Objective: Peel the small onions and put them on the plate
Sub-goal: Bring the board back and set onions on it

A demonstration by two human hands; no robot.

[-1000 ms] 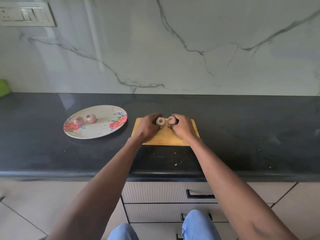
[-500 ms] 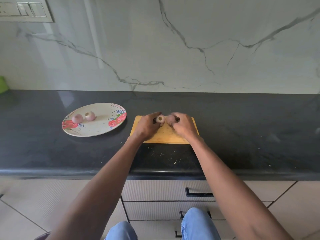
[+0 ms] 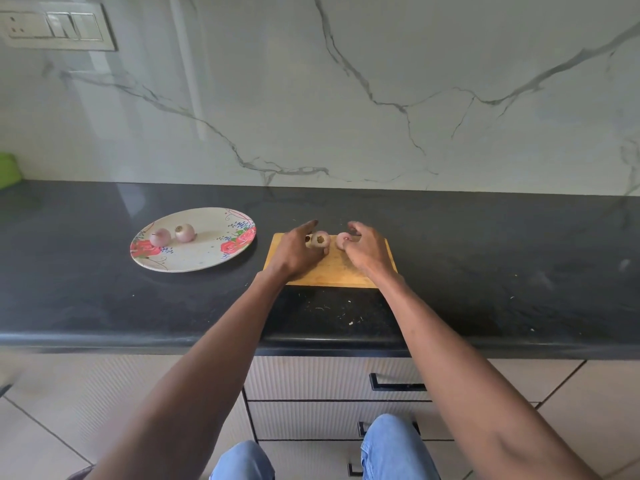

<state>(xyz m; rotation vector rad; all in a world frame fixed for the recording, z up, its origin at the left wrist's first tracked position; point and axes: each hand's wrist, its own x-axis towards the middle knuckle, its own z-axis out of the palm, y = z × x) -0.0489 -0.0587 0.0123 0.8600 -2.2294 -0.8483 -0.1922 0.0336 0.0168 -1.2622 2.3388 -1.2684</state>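
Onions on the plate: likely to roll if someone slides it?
Probably. Both onions look round and sit loose on the plate, which looks shallow, so a quick push could send them rolling. They look small and likely light. Peeled skin may be smooth, so possibly slippery to pinch.

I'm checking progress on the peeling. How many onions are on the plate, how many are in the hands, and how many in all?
Onions on the plate: 2
Onions in the hands over the cutting board: 2, one in the left hand, one in the right hand
Total: 4
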